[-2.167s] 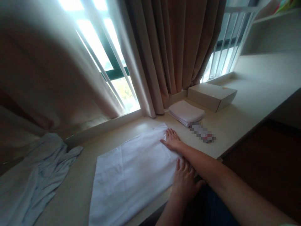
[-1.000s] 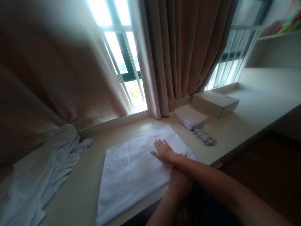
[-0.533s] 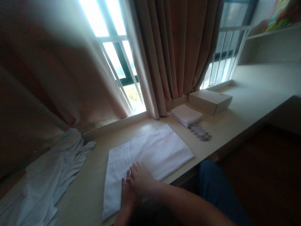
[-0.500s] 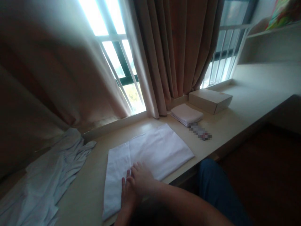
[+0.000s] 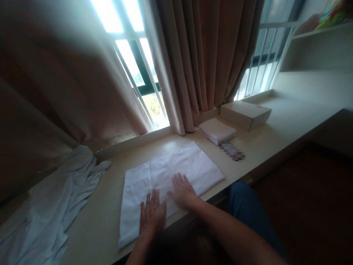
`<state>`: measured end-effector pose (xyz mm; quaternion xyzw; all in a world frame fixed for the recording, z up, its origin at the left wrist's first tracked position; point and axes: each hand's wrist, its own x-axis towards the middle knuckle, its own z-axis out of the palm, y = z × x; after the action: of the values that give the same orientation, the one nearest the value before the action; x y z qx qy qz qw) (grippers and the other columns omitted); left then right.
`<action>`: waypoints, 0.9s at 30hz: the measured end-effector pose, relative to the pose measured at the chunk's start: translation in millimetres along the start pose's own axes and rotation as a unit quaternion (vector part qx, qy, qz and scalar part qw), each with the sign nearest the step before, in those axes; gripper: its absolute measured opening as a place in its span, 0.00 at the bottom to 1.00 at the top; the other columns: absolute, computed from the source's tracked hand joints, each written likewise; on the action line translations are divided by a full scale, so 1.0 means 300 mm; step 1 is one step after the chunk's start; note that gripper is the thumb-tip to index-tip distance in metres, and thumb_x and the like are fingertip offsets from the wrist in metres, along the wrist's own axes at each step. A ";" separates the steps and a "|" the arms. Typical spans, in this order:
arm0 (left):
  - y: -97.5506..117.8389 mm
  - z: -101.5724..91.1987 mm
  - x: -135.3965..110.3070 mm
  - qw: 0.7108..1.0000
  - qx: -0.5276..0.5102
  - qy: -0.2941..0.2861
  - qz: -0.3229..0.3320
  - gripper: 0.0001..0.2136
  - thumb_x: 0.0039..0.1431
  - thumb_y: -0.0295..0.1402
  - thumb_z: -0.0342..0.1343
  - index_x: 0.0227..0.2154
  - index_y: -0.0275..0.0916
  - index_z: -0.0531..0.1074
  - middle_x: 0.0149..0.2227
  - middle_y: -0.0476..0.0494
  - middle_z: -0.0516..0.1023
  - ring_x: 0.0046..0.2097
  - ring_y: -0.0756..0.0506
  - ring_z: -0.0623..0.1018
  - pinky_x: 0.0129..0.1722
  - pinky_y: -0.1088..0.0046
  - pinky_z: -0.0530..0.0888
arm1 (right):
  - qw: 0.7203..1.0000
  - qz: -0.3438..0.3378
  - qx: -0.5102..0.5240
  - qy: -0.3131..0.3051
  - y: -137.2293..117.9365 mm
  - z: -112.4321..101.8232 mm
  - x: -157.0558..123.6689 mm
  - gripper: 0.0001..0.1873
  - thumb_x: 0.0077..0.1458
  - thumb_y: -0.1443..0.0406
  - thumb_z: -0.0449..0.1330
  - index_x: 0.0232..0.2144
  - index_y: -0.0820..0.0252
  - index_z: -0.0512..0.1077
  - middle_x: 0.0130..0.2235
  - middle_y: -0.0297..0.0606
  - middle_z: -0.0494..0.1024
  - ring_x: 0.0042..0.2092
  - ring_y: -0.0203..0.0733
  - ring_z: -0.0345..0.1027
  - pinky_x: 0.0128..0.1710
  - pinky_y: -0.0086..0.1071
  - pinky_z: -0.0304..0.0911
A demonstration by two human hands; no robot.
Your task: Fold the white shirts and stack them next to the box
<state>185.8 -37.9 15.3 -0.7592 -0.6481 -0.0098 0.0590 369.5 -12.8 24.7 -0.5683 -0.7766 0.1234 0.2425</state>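
Observation:
A folded white cloth [image 5: 171, 171] lies flat on the pale desk [image 5: 275, 129] in front of me. My left hand [image 5: 152, 215] rests palm down on its near left part, fingers stretched out. Beside it, my right hand [image 5: 182, 191] lies flat on the cloth's near middle, fingers spread. Neither hand holds anything.
A crumpled white garment [image 5: 49, 206] lies at the desk's left. Behind the cloth sit a small folded white stack [image 5: 217, 130], a blurred small object [image 5: 232, 151] and a flat cardboard box [image 5: 245, 115]. Curtains [image 5: 209, 55] and a barred window stand behind. The desk edge runs close to me.
Both hands have slid leftwards along the cloth from its right edge. Half a second ago they overlapped at the near edge; now they lie side by side and flat.

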 end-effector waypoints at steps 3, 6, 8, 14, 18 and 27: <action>-0.001 0.002 0.004 1.000 -0.004 -0.003 -0.012 0.28 0.66 0.41 0.33 0.66 0.36 0.47 0.69 0.41 0.45 0.69 0.40 0.44 0.65 0.51 0.45 | 0.999 0.024 -0.025 -0.006 0.104 -0.065 -0.021 0.43 0.63 0.43 0.35 0.66 0.70 0.50 0.68 0.48 0.46 0.69 0.49 0.30 0.67 0.46 0.28; -0.003 0.013 0.008 1.000 -0.002 0.002 -0.007 0.28 0.66 0.41 0.32 0.66 0.36 0.47 0.69 0.42 0.44 0.70 0.40 0.43 0.65 0.52 0.45 | 0.997 0.051 -0.061 -0.004 0.221 -0.136 -0.055 0.43 0.63 0.43 0.34 0.66 0.69 0.49 0.68 0.46 0.45 0.69 0.47 0.29 0.67 0.44 0.26; -0.007 0.024 0.010 1.000 0.002 0.006 -0.001 0.28 0.66 0.42 0.32 0.66 0.35 0.46 0.69 0.43 0.44 0.70 0.40 0.42 0.65 0.51 0.45 | 0.994 0.066 -0.088 0.007 0.299 -0.183 -0.085 0.42 0.63 0.44 0.34 0.67 0.69 0.47 0.68 0.45 0.44 0.69 0.46 0.28 0.67 0.43 0.25; -0.006 0.011 0.008 0.999 0.027 0.025 -0.008 0.28 0.66 0.40 0.33 0.66 0.33 0.49 0.69 0.41 0.46 0.69 0.39 0.46 0.65 0.48 0.45 | 0.982 0.118 -0.144 0.023 0.453 -0.261 -0.150 0.42 0.63 0.44 0.33 0.67 0.68 0.47 0.69 0.45 0.44 0.69 0.47 0.29 0.67 0.44 0.24; 0.136 -0.056 0.026 0.995 0.030 0.089 0.032 0.27 0.65 0.36 0.34 0.64 0.27 0.52 0.67 0.34 0.50 0.69 0.38 0.47 0.65 0.48 0.41 | 0.981 0.116 -0.154 0.028 0.459 -0.253 -0.151 0.42 0.63 0.44 0.32 0.67 0.68 0.47 0.69 0.46 0.44 0.69 0.47 0.29 0.66 0.45 0.24; 0.708 -0.066 0.019 0.969 -0.108 0.116 0.190 0.34 0.63 0.51 0.39 0.66 0.34 0.48 0.69 0.39 0.47 0.69 0.39 0.47 0.65 0.53 0.51 | 0.974 0.118 -0.192 -0.001 0.471 -0.240 -0.144 0.35 0.65 0.52 0.37 0.67 0.67 0.46 0.69 0.45 0.42 0.69 0.46 0.29 0.66 0.46 0.26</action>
<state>397.2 -66.7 19.0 -0.8640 -0.4756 -0.1566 0.0525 533.2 -13.7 9.8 -0.6918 -0.7134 0.0007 0.1118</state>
